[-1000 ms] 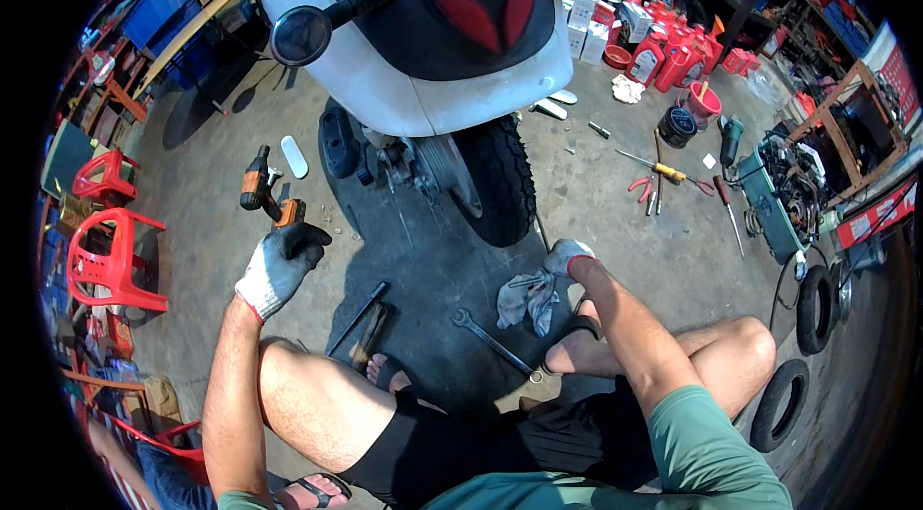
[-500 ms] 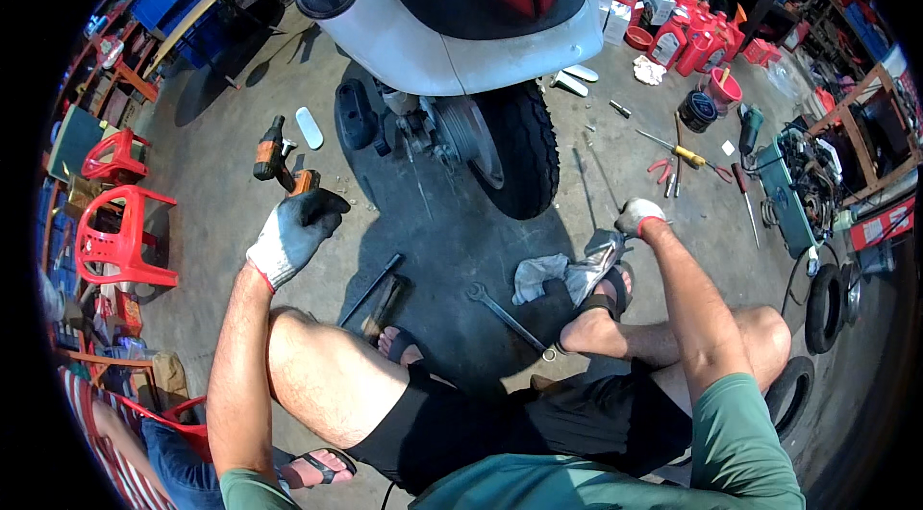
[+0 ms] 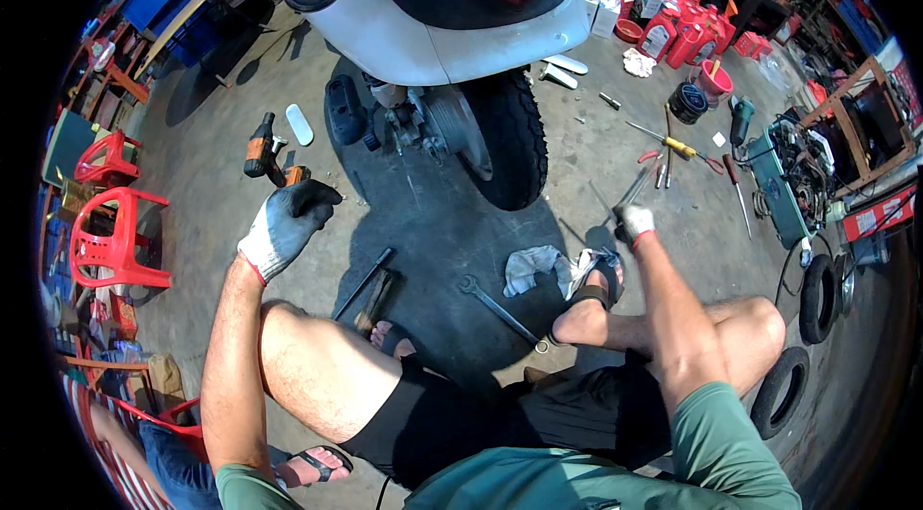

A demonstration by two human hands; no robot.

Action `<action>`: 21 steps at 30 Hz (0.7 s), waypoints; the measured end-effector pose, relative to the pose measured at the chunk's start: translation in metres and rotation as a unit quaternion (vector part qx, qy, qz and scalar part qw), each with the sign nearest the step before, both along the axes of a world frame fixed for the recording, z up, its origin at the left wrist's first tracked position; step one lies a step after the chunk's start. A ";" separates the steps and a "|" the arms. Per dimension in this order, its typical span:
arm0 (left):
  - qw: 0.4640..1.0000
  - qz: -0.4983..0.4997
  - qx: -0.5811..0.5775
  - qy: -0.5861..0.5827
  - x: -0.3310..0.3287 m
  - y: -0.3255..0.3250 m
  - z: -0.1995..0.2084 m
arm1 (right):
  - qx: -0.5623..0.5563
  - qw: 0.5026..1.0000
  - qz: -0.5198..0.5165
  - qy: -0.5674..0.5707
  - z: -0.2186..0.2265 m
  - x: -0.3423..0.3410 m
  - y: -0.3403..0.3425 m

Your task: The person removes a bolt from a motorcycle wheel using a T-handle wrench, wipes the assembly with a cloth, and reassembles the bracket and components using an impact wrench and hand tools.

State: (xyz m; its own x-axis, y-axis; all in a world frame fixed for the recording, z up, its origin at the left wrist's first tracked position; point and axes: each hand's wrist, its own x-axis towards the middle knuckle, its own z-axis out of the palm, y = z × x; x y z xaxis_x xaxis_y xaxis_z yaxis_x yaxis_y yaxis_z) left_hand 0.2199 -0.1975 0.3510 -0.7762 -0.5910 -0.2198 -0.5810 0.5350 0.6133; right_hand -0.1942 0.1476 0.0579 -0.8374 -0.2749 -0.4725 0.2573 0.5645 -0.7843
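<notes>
My left hand (image 3: 293, 222), in a white glove with a dark palm, hovers above my left knee with its fingers curled; what they hold, if anything, is hidden. Just beyond it an orange and black cordless drill (image 3: 264, 154) lies on the floor. My right hand (image 3: 635, 222), gloved too, is closed on what looks like a thin metal rod (image 3: 638, 185) pointing away from me. A grey rag (image 3: 529, 268) lies by my right foot. In front of me stands a white scooter (image 3: 433, 56) with its rear tyre (image 3: 510, 149) exposed.
Between my feet lie a combination wrench (image 3: 500, 310), a dark bar (image 3: 365, 284) and a wooden-handled tool (image 3: 381, 297). A yellow-handled screwdriver (image 3: 673, 142) and pliers (image 3: 713, 164) are farther right. Red bottles (image 3: 663, 34) stand at the back right, red chairs (image 3: 111, 241) at the left.
My right hand has turned and come slightly nearer, away from the rag, which now rests lower by my foot. The thin rod has swung to the right. My left hand keeps its pose.
</notes>
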 end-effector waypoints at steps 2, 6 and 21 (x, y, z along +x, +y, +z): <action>0.999 -0.017 0.023 0.040 -0.023 0.003 -0.010 | 0.053 0.997 -0.014 0.045 -0.051 -0.007 0.020; 0.999 -0.018 0.025 0.024 -0.026 0.000 -0.015 | 0.144 0.982 0.044 0.115 -0.093 0.056 0.000; 0.999 0.004 0.040 0.002 -0.011 -0.005 -0.011 | 0.330 0.863 0.365 0.113 -0.031 0.035 -0.013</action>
State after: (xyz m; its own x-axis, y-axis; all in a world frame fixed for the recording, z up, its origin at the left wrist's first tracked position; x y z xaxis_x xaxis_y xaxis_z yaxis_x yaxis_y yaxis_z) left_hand 0.2085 -0.2029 0.3405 -0.7719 -0.5784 -0.2640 -0.5832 0.4789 0.6561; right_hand -0.1593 0.1343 0.0266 -0.6461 -0.5010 -0.5758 -0.4727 0.8550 -0.2135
